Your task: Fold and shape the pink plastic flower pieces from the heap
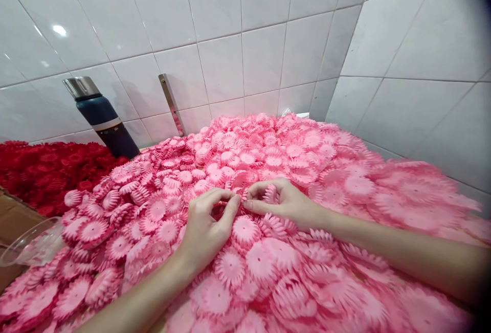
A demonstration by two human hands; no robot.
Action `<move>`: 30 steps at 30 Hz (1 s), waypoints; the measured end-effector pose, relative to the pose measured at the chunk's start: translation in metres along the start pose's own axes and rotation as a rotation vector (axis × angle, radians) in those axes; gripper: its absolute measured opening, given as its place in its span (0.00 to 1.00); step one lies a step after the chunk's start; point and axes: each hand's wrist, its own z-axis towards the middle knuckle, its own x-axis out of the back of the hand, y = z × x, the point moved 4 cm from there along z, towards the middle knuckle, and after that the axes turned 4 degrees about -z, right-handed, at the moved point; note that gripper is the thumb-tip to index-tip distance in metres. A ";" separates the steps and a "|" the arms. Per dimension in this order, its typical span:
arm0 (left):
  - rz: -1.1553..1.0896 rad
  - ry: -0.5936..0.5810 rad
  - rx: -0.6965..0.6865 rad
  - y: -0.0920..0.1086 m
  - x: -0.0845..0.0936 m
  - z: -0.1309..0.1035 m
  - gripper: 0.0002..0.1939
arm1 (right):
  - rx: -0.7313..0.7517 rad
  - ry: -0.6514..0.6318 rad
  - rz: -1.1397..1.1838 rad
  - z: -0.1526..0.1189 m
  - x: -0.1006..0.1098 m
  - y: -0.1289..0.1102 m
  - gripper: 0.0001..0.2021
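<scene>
Head view: both hands working at the middle of the pink heap, fingertips meeting.
near edge: pink flowers (245,276) piled loose right up to the bottom of frame, in front of the hands. Risk: forearms rest on the heap, so a sweep could push pieces off the near edge.
left hand (205,228): curled, thumb and forefinger pinched together on the heap just left of the right hand; looks closed on a small pink piece (238,201), but the piece is mostly hidden, so the hold is my read.
right hand (282,201): fingers curled, forefinger tip against the left fingertips; a pink flower (270,193) sits under the bent fingers. Cannot tell if it is gripped or just covered.
risk at pinch: pieces look thin and frilled. A squeeze too hard could crease the petals; a slack hold drops the piece back into identical ones and it is lost.
plastic cup (28,243): clear, lying on its side at the left foot of the heap. Sliding flowers could nudge it off.
cardboard (15,215): brown, just behind the cup.
red flowers (46,169): separate heap left of the pink one, edges touching. Colours could mix if the pink side slumps.
bottle (102,115): dark, metal cap, standing behind the heap's left shoulder, between the heaps. An avalanche or elbow could tip it.
metal strip (172,103): leaning on the tiled wall (268,31) behind the heap.
</scene>
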 end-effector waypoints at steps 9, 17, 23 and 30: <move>-0.143 0.223 0.112 -0.010 0.009 0.002 0.07 | -0.057 0.016 -0.044 0.000 0.002 0.002 0.06; -0.295 0.219 0.194 -0.018 0.008 0.004 0.09 | -0.069 0.021 0.062 0.001 0.003 0.008 0.07; -0.275 0.283 0.215 -0.018 0.010 0.003 0.09 | -0.078 -0.019 0.082 0.000 0.003 0.006 0.06; -0.380 0.326 0.273 -0.021 0.007 0.001 0.10 | -0.078 -0.024 0.140 -0.001 0.005 0.008 0.05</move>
